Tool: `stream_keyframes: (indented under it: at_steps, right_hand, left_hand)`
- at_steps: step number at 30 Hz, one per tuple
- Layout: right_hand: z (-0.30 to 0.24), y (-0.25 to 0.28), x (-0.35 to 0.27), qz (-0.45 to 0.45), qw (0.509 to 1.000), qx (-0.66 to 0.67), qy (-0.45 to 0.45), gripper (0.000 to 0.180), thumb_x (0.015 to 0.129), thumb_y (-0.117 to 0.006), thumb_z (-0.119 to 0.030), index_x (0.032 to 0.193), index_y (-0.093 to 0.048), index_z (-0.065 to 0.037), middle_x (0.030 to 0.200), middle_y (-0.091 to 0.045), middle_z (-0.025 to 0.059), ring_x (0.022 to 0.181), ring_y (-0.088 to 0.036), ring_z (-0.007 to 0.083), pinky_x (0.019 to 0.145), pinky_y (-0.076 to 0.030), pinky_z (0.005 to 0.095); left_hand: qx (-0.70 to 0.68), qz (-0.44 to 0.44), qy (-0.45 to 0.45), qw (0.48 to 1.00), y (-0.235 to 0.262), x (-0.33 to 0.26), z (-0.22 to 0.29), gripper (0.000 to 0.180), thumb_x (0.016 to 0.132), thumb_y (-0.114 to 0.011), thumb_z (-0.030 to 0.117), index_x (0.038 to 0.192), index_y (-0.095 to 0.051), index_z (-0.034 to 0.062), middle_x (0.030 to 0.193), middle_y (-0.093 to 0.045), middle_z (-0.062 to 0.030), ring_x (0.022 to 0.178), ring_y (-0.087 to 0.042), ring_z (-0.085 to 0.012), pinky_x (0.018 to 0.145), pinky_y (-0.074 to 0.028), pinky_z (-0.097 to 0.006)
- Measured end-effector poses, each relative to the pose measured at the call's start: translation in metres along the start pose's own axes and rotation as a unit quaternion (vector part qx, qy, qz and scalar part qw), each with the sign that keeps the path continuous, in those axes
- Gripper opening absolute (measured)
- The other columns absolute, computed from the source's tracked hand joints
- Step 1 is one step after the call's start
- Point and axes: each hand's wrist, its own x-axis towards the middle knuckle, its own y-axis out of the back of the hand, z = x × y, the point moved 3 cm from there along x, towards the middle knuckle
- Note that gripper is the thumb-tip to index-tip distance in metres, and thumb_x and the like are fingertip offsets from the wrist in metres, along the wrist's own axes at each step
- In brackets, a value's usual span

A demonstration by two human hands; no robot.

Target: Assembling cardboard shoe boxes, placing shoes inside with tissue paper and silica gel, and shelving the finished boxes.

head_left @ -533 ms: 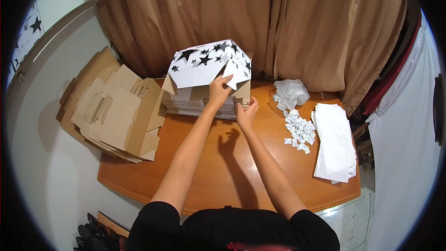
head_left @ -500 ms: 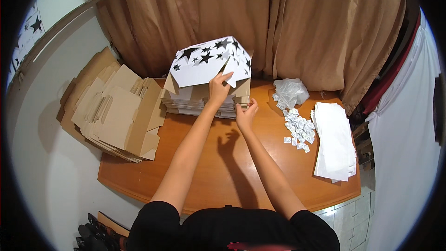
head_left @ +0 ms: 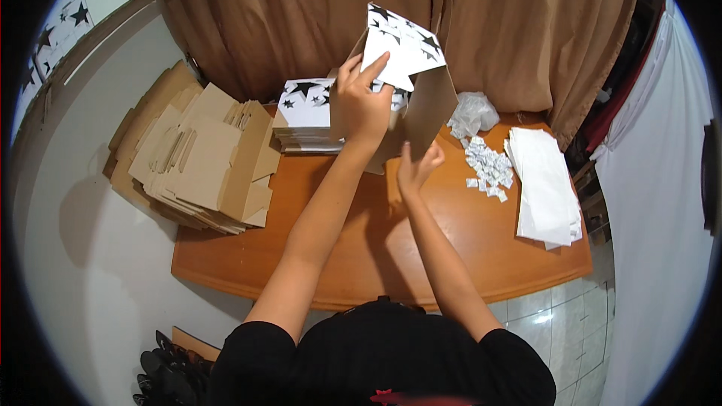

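You've lifted that star-printed box off the stack; left hand pinches its flap, right hand spread underneath, steadying.

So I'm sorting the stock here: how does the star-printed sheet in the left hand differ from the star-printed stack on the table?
The lifted sheet is a single piece, raised and tilted by the left hand; the stack is many pieces lying flat on the table. The sheet shows its brown underside; the stack shows only printed tops. Both are white with black stars.
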Motion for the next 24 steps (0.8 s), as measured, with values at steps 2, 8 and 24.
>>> stream_keyframes:
  at_steps: [2, 8, 24]
  right_hand:
    - [0.012, 0.021, 0.002, 0.058, 0.991, 0.12, 0.015, 0.032, 0.081, -0.061, -0.014, 0.107, -0.052, 0.001, 0.104, -0.048, 0.0192, 0.092, -0.05, 0.0311, 0.083, -0.041, 0.0358]
    - [-0.011, 0.098, 0.023, 0.085, 0.983, 0.16, 0.034, 0.013, 0.082, -0.063, -0.014, 0.083, -0.065, -0.001, 0.078, -0.064, 0.0104, 0.071, -0.06, 0.0236, 0.067, -0.046, 0.0315]
    - [-0.013, 0.141, -0.014, -0.283, 0.887, -0.256, 0.259, 0.017, 0.074, -0.067, -0.022, 0.088, -0.064, -0.012, 0.075, -0.065, 0.0055, 0.076, -0.061, 0.0242, 0.094, -0.031, 0.0493]
  left_hand:
    - [0.0, -0.003, 0.03, 1.0, 0.018, -0.001, 0.002, 0.037, 0.064, -0.067, 0.003, 0.1, -0.069, 0.0135, 0.094, -0.065, -0.0113, 0.102, -0.053, -0.026, 0.081, -0.045, -0.032]
    - [-0.006, -0.06, 0.129, 0.99, 0.086, -0.014, -0.014, 0.023, 0.073, -0.064, 0.01, 0.095, -0.069, 0.011, 0.068, -0.064, -0.0119, 0.063, -0.061, -0.0229, 0.061, -0.047, -0.032]
    - [0.222, -0.332, 0.327, 0.856, 0.22, -0.183, -0.073, 0.047, 0.087, -0.049, 0.04, 0.066, -0.054, -0.0014, 0.06, -0.052, -0.0217, 0.059, -0.051, -0.0396, 0.054, -0.038, -0.044]
